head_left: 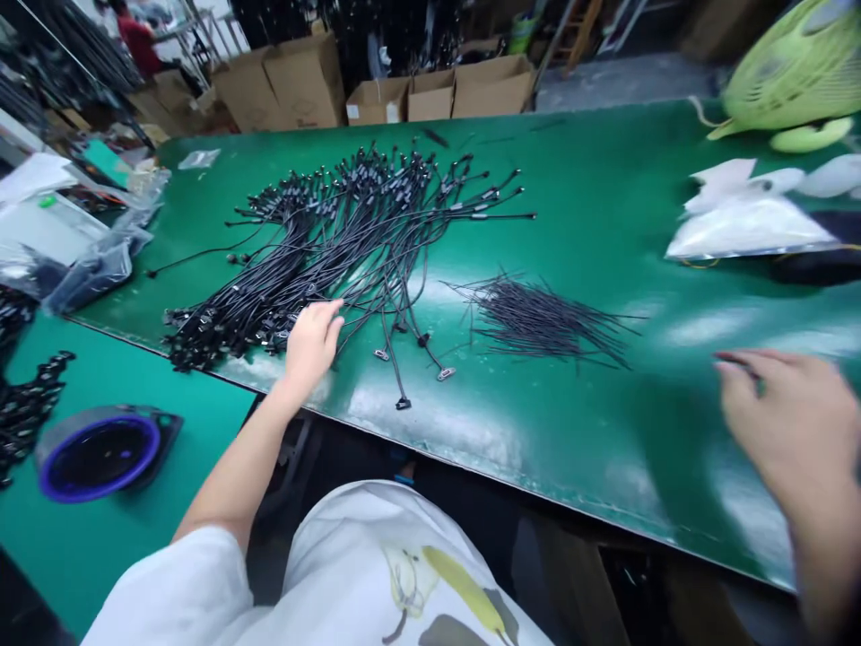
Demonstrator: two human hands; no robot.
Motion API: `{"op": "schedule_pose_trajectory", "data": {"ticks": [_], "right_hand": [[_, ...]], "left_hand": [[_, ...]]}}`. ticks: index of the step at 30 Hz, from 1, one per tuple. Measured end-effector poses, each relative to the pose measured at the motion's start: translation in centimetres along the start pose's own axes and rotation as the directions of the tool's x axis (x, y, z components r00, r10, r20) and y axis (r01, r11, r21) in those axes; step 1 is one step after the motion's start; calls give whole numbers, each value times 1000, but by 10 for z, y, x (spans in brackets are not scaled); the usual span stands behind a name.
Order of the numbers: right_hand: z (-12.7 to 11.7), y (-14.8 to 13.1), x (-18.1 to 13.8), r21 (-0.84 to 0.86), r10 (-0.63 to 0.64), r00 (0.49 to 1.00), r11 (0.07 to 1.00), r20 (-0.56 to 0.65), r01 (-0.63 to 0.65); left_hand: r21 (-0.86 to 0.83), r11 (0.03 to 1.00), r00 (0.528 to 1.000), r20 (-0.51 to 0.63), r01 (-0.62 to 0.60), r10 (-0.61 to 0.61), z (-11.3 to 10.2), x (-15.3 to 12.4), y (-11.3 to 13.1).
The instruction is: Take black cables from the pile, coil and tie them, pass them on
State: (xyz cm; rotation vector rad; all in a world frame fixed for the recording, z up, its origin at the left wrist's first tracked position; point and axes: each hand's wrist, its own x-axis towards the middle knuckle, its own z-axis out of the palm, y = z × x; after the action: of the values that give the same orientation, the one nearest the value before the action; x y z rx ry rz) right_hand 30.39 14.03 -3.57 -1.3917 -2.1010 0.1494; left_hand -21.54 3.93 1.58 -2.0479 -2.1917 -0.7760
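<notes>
A big pile of black cables (350, 242) with small connectors lies spread on the green table (592, 215). My left hand (310, 343) rests on the pile's near edge, fingers stretched out over the cables and nothing gripped. To the right of the pile lies a loose heap of thin black ties (538, 318). My right hand (790, 422) hovers low over the table's right front, blurred, with thumb and fingers pressed together. A dark sliver shows at their tips, too smeared to name.
White plastic bags (746, 224) and a light green fan (794, 72) sit at the far right. Cardboard boxes (437, 90) line the far edge. On the lower table to the left are a round blue-rimmed holder (100, 453), more black parts (27, 404) and clear bags (94, 265).
</notes>
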Motion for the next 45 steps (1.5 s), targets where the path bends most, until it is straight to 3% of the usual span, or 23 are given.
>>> {"op": "schedule_pose_trajectory", "data": {"ticks": [2,5,8,13,15,18,19,21,22,23,25,27,28,30,31,32,34,36,37,40,42,43,45], "right_hand": [[23,-28,13,-35,54,997,998,-48,-56],[49,-71,34,32,-18,998,999,66,16],[59,-107,51,100,-142,978,987,153,128],[63,-178,80,126,-258,941,964,220,234],[76,-216,100,126,-262,948,962,180,242],[105,-264,146,106,-362,917,932,169,348],[111,-271,164,70,-390,896,921,214,384],[106,-272,200,-73,-337,910,929,242,363],[94,-265,214,-162,-277,943,938,187,307],[78,-257,225,-252,-227,972,939,60,235],[37,-235,234,-277,-189,981,946,-50,168],[2,-209,228,-273,-149,983,955,-110,114],[-9,-197,218,-365,-120,989,928,-91,79],[-18,-179,187,-578,-76,993,808,94,116],[-19,-174,166,-650,-98,979,735,180,193],[-17,-173,143,-697,-93,958,667,273,263],[-13,-181,94,-666,-85,886,628,455,403],[-10,-201,50,-532,-128,802,687,583,496],[-9,-213,32,-449,-179,768,722,614,526],[-8,-251,2,-244,-352,707,767,614,593],[-9,-269,3,-184,-423,708,772,565,608],[-10,-273,8,-174,-441,722,778,533,604],[-14,-270,23,-165,-443,768,808,463,566]], "left_hand": [[123,992,994,101,32,-45,8,41,-15],[207,977,936,328,59,-126,25,91,-25],[144,989,928,362,38,-89,29,112,-30],[36,997,989,129,-75,70,2,96,-28],[-48,973,971,77,-225,228,-13,82,-14],[-265,886,896,132,-380,424,-39,57,9],[-324,873,893,143,-366,427,-49,49,11],[-353,900,936,142,-256,323,-68,37,3],[-337,926,960,153,-173,235,-75,32,-6],[-316,945,975,173,-80,140,-81,29,-18],[-352,929,967,252,117,-26,-88,21,-41],[-560,767,931,340,312,-131,-87,12,-58],[-704,591,913,374,394,-164,-84,8,-61],[-847,220,875,465,484,-136,-73,3,-60],[-856,81,858,503,511,-101,-67,2,-55],[-846,-17,844,532,532,-61,-60,2,-47],[-827,-100,831,556,553,-8,-48,3,-28],[-848,-46,849,529,529,12,-38,5,-5],[-868,45,868,496,495,19,-33,5,8],[-855,463,937,325,235,124,-20,-2,49],[-777,627,920,284,57,269,-14,-13,74],[-757,653,896,304,21,324,-13,-20,84],[-767,637,828,405,77,388,-15,-31,94]]}}
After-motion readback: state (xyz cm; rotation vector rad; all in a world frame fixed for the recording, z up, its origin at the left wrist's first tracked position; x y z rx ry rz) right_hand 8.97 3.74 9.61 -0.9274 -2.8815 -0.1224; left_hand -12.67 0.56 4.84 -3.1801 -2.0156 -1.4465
